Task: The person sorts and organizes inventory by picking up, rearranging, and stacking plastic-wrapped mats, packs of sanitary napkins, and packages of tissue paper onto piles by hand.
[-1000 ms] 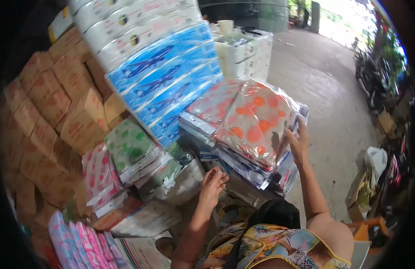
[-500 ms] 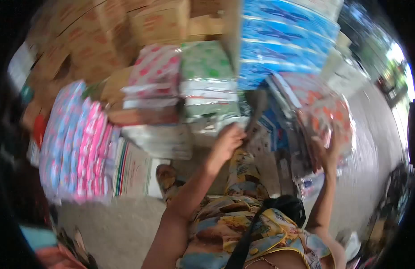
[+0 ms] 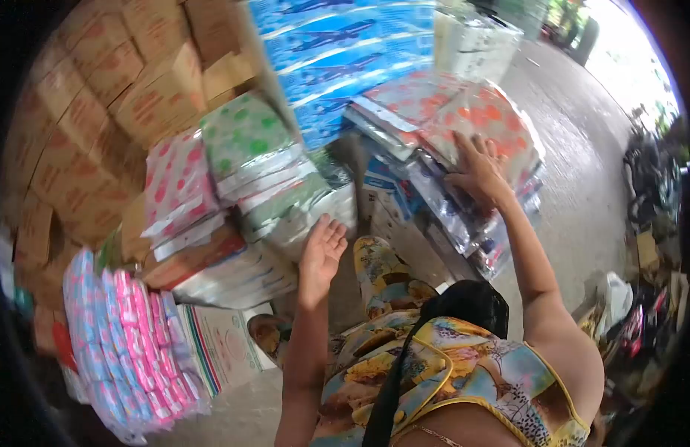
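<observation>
My right hand (image 3: pixel 480 170) rests with spread fingers on a stack of clear plastic packs (image 3: pixel 501 112) patterned with orange spots. Dark packs show under the top ones. My left hand (image 3: pixel 324 252) hangs in the air, palm up and fingers stretched, holding nothing. It is nearest to a pile of packs with green dots (image 3: pixel 248 141) on top and pale wrapped packs below. To the left of that pile lies a pack with pink dots (image 3: pixel 179 179).
Brown cartons (image 3: pixel 99 97) are piled at the back left. Blue printed boxes (image 3: pixel 337 45) stand behind the orange packs. Wrapped pink and blue packets (image 3: pixel 129 350) stand at the lower left beside a white striped box (image 3: pixel 222 346). Mixed items (image 3: pixel 646 313) lie along the right edge.
My view has turned to the right. My left hand has opened from a curled shape. My right hand stays on the orange-spotted packs, its fingers now lying flatter.
</observation>
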### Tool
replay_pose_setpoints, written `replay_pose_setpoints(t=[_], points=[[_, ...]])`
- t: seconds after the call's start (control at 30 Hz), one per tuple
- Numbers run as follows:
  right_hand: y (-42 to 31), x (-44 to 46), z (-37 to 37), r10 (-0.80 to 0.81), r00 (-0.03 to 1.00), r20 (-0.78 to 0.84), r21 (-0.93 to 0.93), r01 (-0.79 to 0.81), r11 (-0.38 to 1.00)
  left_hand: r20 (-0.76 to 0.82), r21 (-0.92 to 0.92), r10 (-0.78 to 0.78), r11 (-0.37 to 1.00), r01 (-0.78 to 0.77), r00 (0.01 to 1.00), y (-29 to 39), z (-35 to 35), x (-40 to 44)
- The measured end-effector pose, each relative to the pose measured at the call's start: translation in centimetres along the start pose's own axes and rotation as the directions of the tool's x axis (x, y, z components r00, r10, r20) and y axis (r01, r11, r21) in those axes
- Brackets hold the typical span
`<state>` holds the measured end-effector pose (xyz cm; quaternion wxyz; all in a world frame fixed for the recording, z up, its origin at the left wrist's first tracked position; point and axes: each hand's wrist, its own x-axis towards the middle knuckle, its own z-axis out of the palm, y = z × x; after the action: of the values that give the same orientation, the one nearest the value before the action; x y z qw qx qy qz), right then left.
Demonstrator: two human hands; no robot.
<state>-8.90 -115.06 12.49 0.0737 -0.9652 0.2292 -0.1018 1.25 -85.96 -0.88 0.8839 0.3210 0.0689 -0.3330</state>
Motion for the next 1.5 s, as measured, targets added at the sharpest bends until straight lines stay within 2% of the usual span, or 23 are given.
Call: replay_pose_setpoints(t=[0.13, 0.17, 0.23, 0.33, 0.47, 0.6, 0.67, 0.73, 0.77, 0.8, 0.83, 0.87, 0.97, 1.03, 1.07, 1.13, 1.17, 1.23, 1.27, 1.33, 1.37, 1.43, 1.5], points=[[-1.2, -0.3, 0.4, 0.001, 0.998, -0.070, 0.042, 0.002, 0.999, 0.116, -0.084, 0.050, 0.996, -0.041, 0.992, -0.6, -3.0, 0.8], [-2.0, -0.5, 0.1, 0.024, 0.997, -0.080, 0.050, -0.020, 0.999, 0.041, -0.045, 0.038, 0.998, -0.036, 0.998, -0.2, -2.5, 0.4], [-2.4, -0.5, 0.5, -0.112, 0.964, -0.239, 0.036, 0.124, 0.992, -0.059, -0.036, 0.045, 0.998, -0.047, 0.997, 0.6, -2.0, -0.1], [-6.5, -1.0, -0.7, -0.307, 0.862, -0.403, 0.161, 0.397, 0.904, -0.115, -0.027, 0.020, 0.999, -0.024, 0.993, 1.2, -2.6, -0.2], [-13.0, -0.7, 0.9, -0.536, 0.733, -0.419, 0.195, 0.650, 0.735, -0.133, -0.070, 0.047, 0.996, -0.057, 0.990, 2.6, -3.3, -0.8], [-19.7, 1.4, 5.6, -0.681, 0.672, -0.292, 0.205, 0.739, 0.641, -0.164, -0.114, 0.085, 0.988, -0.105, 0.983, 3.8, -4.5, -1.3], [-22.7, 3.3, 10.4, -0.688, 0.649, -0.323, 0.131, 0.751, 0.647, -0.174, -0.130, 0.106, 0.983, -0.129, 0.979, 3.9, -5.5, -2.0], [-25.6, 4.5, 13.7, -0.691, 0.630, -0.354, 0.122, 0.764, 0.634, -0.091, -0.141, 0.210, 0.965, -0.222, 0.973, 3.7, -6.9, -2.8], [-27.1, 4.6, 14.2, -0.689, 0.670, -0.276, 0.064, 0.728, 0.682, -0.090, -0.155, 0.232, 0.958, -0.243, 0.969, 3.6, -7.5, -2.9], [-28.0, 5.6, 15.6, -0.708, 0.648, -0.280, 0.055, 0.747, 0.662, -0.179, -0.141, 0.204, 0.963, -0.231, 0.962, 3.7, -8.1, -3.1], [-28.9, 6.9, 17.7, -0.715, 0.619, -0.325, -0.129, 0.721, 0.681, -0.271, -0.130, 0.175, 0.968, -0.216, 0.947, 3.8, -8.6, -3.4], [-29.9, 7.2, 18.2, -0.725, 0.584, -0.366, -0.301, 0.663, 0.686, -0.279, -0.139, 0.194, 0.961, -0.240, 0.940, 4.0, -8.8, -3.9], [-30.9, 9.1, 18.7, -0.724, 0.665, -0.185, -0.132, 0.713, 0.688, -0.351, -0.172, 0.202, 0.946, -0.275, 0.914, 3.8, -9.9, -5.2], [-31.0, 10.8, 19.8, -0.729, 0.656, -0.196, -0.171, 0.709, 0.684, -0.257, -0.158, 0.265, 0.937, -0.311, 0.929, 3.3, -11.7, -5.0], [-31.0, 11.2, 19.7, -0.757, 0.627, -0.185, -0.088, 0.756, 0.648, -0.260, -0.162, 0.273, 0.933, -0.320, 0.926, 3.3, -11.7, -5.3], [-30.8, 12.2, 19.4, -0.801, 0.552, -0.232, -0.013, 0.821, 0.570, -0.403, -0.225, 0.187, 0.928, -0.296, 0.896, 3.2, -11.2, -5.6], [-30.7, 12.2, 18.4, -0.803, 0.549, -0.231, -0.018, 0.823, 0.567, -0.401, -0.230, 0.188, 0.927, -0.298, 0.896, 2.9, -11.7, -5.4], [-30.2, 12.2, 16.7, -0.777, 0.609, -0.161, 0.179, 0.792, 0.583, -0.250, -0.291, 0.190, 0.920, -0.261, 0.949, 1.8, -13.6, -4.3], [-29.7, 12.3, 16.0, -0.776, 0.610, -0.161, 0.177, 0.791, 0.585, -0.248, -0.292, 0.189, 0.921, -0.259, 0.950, 1.5, -13.8, -4.1], [-28.7, 12.4, 14.8, -0.763, 0.552, -0.338, 0.164, 0.832, 0.529, -0.162, -0.070, 0.297, 0.948, -0.312, 0.941, 1.0, -14.1, -3.6], [-28.2, 11.8, 13.5, -0.762, 0.550, -0.341, 0.162, 0.833, 0.529, -0.159, -0.070, 0.300, 0.947, -0.313, 0.941, 1.4, -13.2, -3.7], [-26.0, 9.3, 10.7, -0.734, 0.602, -0.314, 0.220, 0.798, 0.561, -0.312, -0.118, 0.181, 0.967, -0.227, 0.933, 3.0, -9.8, -4.8], [-23.1, 7.2, 9.8, -0.774, 0.589, -0.232, 0.317, 0.798, 0.512, -0.217, -0.109, 0.184, 0.971, -0.212, 0.959, 4.4, -8.0, -5.4]])
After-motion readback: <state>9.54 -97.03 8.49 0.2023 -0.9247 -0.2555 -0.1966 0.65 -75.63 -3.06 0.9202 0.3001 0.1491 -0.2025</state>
